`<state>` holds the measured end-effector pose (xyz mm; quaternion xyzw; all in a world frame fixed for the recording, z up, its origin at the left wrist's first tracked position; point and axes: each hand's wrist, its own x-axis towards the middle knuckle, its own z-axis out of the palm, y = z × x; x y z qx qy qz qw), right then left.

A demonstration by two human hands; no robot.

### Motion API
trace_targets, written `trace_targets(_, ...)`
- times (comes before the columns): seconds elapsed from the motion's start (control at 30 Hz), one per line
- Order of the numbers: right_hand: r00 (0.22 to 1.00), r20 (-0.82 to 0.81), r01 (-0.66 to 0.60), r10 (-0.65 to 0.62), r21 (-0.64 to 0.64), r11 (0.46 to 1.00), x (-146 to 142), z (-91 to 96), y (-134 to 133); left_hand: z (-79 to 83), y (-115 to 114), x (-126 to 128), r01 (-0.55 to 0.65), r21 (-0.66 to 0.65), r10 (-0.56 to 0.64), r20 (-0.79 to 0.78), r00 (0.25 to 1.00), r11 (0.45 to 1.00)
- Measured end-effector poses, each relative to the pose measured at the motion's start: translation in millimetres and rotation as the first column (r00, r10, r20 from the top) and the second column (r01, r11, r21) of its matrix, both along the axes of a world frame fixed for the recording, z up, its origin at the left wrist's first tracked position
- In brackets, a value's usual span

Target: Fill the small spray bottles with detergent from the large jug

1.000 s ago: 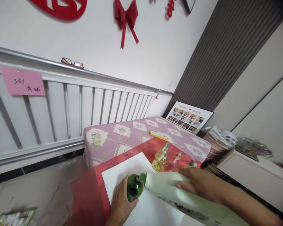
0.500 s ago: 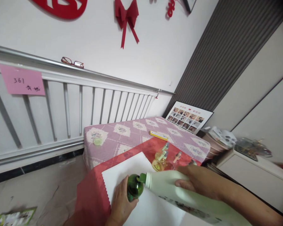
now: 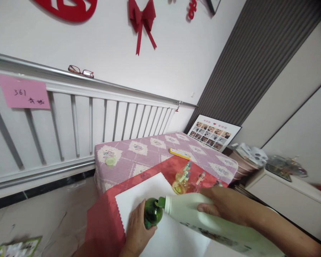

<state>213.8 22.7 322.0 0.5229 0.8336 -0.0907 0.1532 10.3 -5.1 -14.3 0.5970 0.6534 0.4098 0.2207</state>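
Observation:
My right hand (image 3: 224, 207) grips a large pale green jug (image 3: 203, 223), tipped over so its green spout points left. The spout meets the mouth of a small dark green bottle (image 3: 152, 213). My left hand (image 3: 136, 230) is wrapped round that bottle and holds it on a white cloth (image 3: 141, 194). The cloth lies on a red cloth (image 3: 104, 221) over the near end of the table. Several small clear bottles (image 3: 184, 178) with yellow liquid stand just behind the jug.
The table has a pink patterned cover (image 3: 149, 150) with a small green cap (image 3: 110, 161) and a yellow flat object (image 3: 179, 153) on it. A white radiator (image 3: 82, 121) runs along the wall, glasses (image 3: 80, 71) on top. A photo frame (image 3: 212, 133) leans at the back right.

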Motion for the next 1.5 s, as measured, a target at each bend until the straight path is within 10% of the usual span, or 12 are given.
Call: trace_targets(1.5, 0.995, 0.099, -0.001, -0.003, 0.039, 0.999, -10.2, 6.2, -2.7, -2.5, 1.3, -0.4, 0.034, -0.012, -0.034, -0.002, 0.999, 0.999)
